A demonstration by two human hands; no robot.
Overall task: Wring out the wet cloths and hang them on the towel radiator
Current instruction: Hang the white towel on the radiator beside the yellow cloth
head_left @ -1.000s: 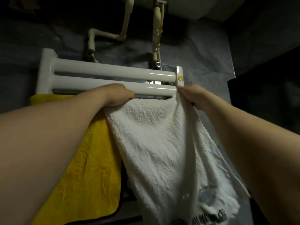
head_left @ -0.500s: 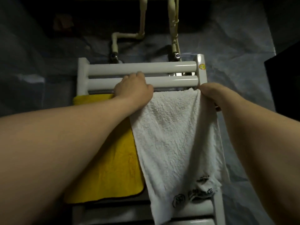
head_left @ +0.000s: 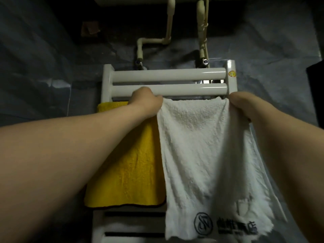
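Nearest me, at 5 o'clock, the hem of the white towel (head_left: 201,155) carries dark print: a ringed monogram, possibly "SN", then a row of characters too blurred to read. The hem there is frayed, with a torn hole at the right.

Both my forearms run up from the lower corners toward 12 o'clock. My left hand (head_left: 146,99) is curled closed, knuckles up, gripping the towel's top left corner just under the lower rail. My right hand (head_left: 239,102) is closed the same way on the top right corner, pinching the edge beside the radiator's right upright. The towel hangs flat between the two grips, its top edge tucked behind the rail.

At 9 o'clock of the towel, a yellow cloth (head_left: 129,169) hangs already draped, partly under my left arm, its edge touching the towel.

Farther off, the white radiator (head_left: 168,75) shows two bare top rails. A small round yellow sticker (head_left: 232,73) sits on its right post; unreadable. Beyond, at 12 o'clock, cream pipes (head_left: 170,20) climb the dark wall.
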